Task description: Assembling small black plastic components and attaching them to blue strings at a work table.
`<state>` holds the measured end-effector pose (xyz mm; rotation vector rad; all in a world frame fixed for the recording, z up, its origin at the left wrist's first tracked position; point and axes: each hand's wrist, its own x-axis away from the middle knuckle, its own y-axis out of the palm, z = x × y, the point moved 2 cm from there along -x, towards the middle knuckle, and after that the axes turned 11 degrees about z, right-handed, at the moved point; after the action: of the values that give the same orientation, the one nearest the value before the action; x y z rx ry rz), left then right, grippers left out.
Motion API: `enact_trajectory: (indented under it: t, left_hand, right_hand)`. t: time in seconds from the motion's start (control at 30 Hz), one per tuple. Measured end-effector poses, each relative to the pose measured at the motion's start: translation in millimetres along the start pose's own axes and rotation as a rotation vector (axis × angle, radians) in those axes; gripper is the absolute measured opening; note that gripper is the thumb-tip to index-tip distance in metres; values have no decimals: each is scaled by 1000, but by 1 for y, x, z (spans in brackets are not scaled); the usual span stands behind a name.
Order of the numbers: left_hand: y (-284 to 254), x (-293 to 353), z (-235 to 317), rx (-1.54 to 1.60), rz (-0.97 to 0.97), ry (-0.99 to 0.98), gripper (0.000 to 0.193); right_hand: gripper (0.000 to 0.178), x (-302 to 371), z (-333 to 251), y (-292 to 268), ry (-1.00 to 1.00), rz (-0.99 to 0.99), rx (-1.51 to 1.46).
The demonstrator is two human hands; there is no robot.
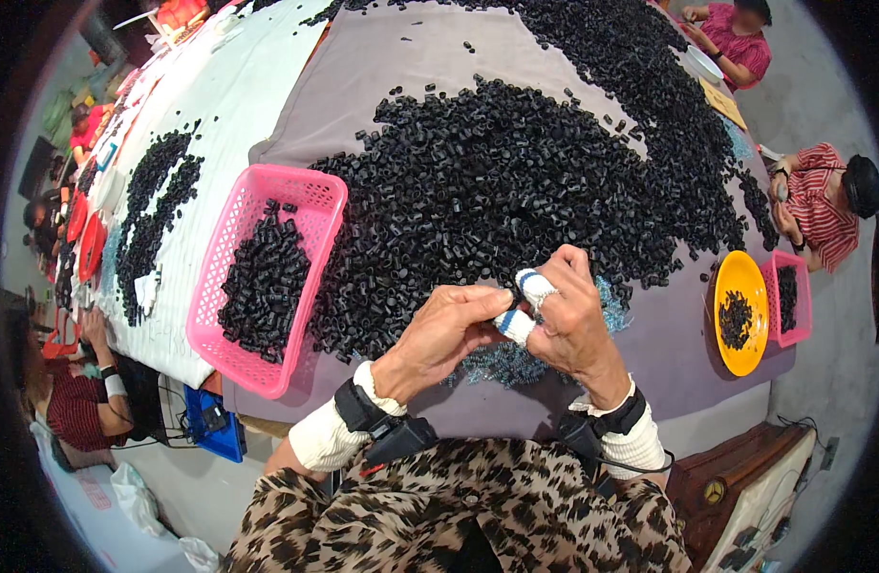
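My left hand [438,332] and my right hand [581,334] meet just above the near side of a big heap of small black cylindrical pieces [478,181]. White finger covers with blue stripes [525,301] wrap the thumb and a finger of my right hand. Both hands are closed in a pinch, fingertips nearly touching. Whatever they hold is small and hidden by the fingers. Under and beside them lies a tangle of fine bluish shavings [504,366]. To the left of my left hand stands a pink perforated basket [239,365], partly filled with more black pieces.
A yellow oval dish [757,329] and a smaller pink basket [804,331], both with black pieces, stand at the right table edge. A white cloth [234,105] covers the left part. Several people sit around the table, one in a striped shirt [822,196] at right.
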<state>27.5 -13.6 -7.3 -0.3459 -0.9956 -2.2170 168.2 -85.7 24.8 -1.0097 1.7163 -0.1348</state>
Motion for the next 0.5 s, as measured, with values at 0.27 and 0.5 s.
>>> enact_trajectory:
  t: [0.27,0.5]
  left_hand:
    - [4,0,-1,-41,101,93,21]
    - [3,-2,-5,-69,163,160,22]
  right_hand:
    - [15,4,3,4,-41,6,21]
    - [17,8,4,11,-73,33,16]
